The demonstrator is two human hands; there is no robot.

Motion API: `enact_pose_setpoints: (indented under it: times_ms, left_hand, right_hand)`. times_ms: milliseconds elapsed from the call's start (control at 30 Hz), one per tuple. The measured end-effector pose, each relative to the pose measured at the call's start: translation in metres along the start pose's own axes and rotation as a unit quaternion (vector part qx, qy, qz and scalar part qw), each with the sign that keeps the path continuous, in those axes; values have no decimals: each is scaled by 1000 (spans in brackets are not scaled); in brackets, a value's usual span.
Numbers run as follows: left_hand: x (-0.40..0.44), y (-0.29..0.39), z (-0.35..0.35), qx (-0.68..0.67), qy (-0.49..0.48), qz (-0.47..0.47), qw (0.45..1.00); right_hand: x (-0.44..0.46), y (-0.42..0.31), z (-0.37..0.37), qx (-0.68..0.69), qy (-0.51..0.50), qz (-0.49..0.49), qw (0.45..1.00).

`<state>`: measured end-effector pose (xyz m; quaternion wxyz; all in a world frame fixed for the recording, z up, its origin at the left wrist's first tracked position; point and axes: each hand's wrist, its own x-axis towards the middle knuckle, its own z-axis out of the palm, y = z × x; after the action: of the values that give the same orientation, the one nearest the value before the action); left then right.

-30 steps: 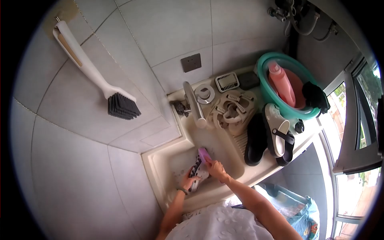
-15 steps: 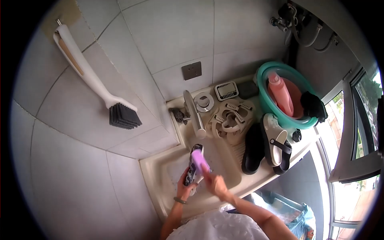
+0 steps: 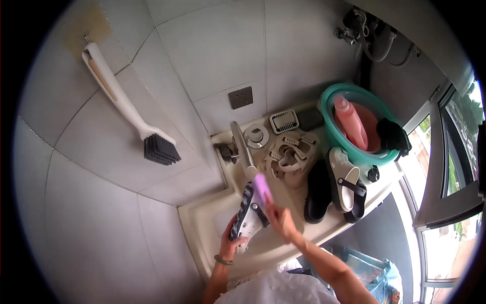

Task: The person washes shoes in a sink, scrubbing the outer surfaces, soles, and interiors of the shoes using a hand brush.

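My left hand (image 3: 230, 241) is closed around a white clog (image 3: 251, 223) with a dark patterned sole, tilted on its side over the sink (image 3: 190, 215). In my right hand (image 3: 281, 223) is a purple brush (image 3: 261, 189), somewhat blurred. The brush lies against or just beside the upper end of the clog; its bristles are hidden, and I cannot tell whether it touches. Just above both is the spout of the metal faucet (image 3: 244, 149).
Right of the faucet lie beige sandals (image 3: 291, 157), a black insole-like piece (image 3: 317, 195) and another white clog (image 3: 341, 182). A teal basin (image 3: 334, 129) holds a pink bottle (image 3: 351, 121). A long-handled brush (image 3: 119, 106) hangs on the left wall.
The clog has turned so its white upper side shows more. My right hand and the purple brush have moved slightly right, and the brush is now at the clog's upper end.
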<state>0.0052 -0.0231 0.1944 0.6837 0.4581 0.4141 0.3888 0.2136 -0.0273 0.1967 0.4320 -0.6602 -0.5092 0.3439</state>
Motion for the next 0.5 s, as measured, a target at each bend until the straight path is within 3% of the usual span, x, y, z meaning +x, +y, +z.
enact_pose_setpoints:
  times_ms: [100,167,233,300,400,467,500]
  left_hand:
    - [-3,4,-6,-17,-4,-6,1000]
    - [-10,6,-7,-40,-38,-54,997]
    - [-7,-8,-24,-45,-35,-39,998]
    - [-15,-18,-48,-259,-72,-164,949]
    - [-17,-63,-96,-337,-91,-202,915]
    - [-12,-97,-114,-405,-132,-180,887]
    - [-11,-91,-106,-416,-146,-175,881]
  right_hand:
    - [-11,-9,6,37,40,-66,996]
    - [13,17,-5,6,5,23,1000]
    - [25,18,-18,38,19,31,999]
    - [30,17,-26,85,32,37,995]
    - [28,-5,-38,171,-16,106,979]
    - [25,-12,-42,200,-42,128,970]
    - [24,-15,-43,280,-76,134,948]
